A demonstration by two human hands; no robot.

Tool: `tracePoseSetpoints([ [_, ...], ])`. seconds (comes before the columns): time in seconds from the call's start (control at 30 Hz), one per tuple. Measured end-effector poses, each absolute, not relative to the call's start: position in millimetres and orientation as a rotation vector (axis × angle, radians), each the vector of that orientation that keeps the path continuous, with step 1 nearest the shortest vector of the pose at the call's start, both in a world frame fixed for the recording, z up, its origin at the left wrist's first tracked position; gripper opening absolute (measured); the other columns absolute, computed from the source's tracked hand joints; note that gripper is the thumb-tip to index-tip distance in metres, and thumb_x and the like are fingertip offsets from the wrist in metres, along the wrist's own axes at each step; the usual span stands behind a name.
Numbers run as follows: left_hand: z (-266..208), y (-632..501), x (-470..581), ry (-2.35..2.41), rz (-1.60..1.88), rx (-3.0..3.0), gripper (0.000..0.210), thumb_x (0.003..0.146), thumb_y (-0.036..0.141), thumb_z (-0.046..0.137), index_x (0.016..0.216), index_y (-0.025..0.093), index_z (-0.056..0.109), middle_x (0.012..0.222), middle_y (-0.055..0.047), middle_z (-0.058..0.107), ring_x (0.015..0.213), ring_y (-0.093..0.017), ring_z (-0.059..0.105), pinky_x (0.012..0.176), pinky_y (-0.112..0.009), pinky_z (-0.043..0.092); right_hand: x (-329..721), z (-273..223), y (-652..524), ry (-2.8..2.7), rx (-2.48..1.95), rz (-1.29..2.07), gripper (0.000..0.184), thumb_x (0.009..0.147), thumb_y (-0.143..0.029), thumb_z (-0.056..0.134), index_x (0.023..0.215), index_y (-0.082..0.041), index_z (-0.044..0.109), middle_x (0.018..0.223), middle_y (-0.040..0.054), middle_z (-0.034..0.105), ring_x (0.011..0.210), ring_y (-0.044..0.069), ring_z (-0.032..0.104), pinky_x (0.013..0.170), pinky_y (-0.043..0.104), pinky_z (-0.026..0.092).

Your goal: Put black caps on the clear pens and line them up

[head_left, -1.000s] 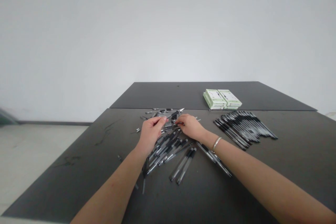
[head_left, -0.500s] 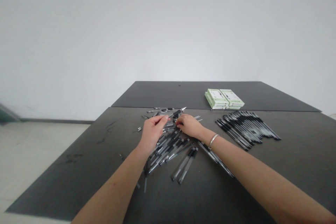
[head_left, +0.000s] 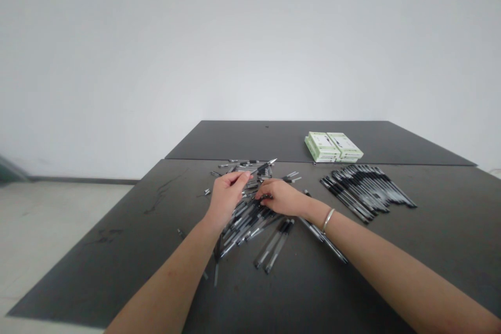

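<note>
My left hand [head_left: 227, 194] pinches a pen [head_left: 263, 167] between thumb and fingers, its pointed metal tip uncapped and aimed up to the right. Just right of it, my right hand [head_left: 282, 197] reaches down into a loose pile of clear and black pen parts [head_left: 245, 222]. Its fingers are curled together over the pile, and what they grip, if anything, is hidden. Two clear barrels with black grips [head_left: 277, 248] lie nearer to me. More pens [head_left: 326, 240] lie partly beneath my right forearm.
A fanned row of pens [head_left: 366, 193] lies right of the pile on the dark table [head_left: 129, 250]. Behind it stand stacked green-and-white boxes [head_left: 334, 147]. A seam crosses the table, and a pale wall [head_left: 250, 42] rises behind it.
My right hand has moved slightly toward me, over the pen parts, uncovering some slim pieces behind it. My left hand and its pen have stayed nearly still.
</note>
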State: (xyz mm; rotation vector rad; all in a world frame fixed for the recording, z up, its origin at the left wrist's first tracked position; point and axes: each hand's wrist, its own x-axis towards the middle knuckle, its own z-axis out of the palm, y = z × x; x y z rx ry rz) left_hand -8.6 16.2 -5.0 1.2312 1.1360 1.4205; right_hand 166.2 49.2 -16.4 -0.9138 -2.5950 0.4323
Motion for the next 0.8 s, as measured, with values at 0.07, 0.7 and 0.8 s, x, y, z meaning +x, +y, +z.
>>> tracePoseSetpoints([
  [0.07,-4.9,16.2,-8.5,1.138,1.413,1.231,0.035,0.075,0.045,0.067,0.083,0.011,0.072,0.042,0.009,0.028,0.036,-0.004,0.022,0.037,-0.019,0.019,167.7,-18.0,50.2,-2.613,-0.912,0.424,0.023,0.076,-0.011,0.063,0.095,-0.016,0.073,0.095,0.0073,0.069,0.088,0.019,0.062,0.084,0.027,0.046],
  [0.7,-6.2,15.7,-8.3,1.134,1.426,1.219,0.034,0.076,0.042,0.067,0.082,0.009,0.072,0.041,0.009,0.028,0.036,-0.003,0.021,0.036,-0.018,0.017,176.8,-22.2,58.8,-2.609,-0.994,0.408,0.018,0.078,-0.006,0.058,0.089,-0.014,0.07,0.089,0.0079,0.067,0.085,0.019,0.061,0.081,0.028,0.045],
  [0.8,-5.3,15.0,-8.0,1.137,1.431,1.211,0.033,0.076,0.041,0.067,0.082,0.009,0.072,0.041,0.009,0.029,0.035,-0.003,0.021,0.036,-0.018,0.015,181.5,-17.9,57.3,-2.579,-1.025,0.4,0.022,0.078,-0.005,0.056,0.093,-0.014,0.07,0.092,0.0088,0.067,0.085,0.019,0.061,0.081,0.028,0.045],
])
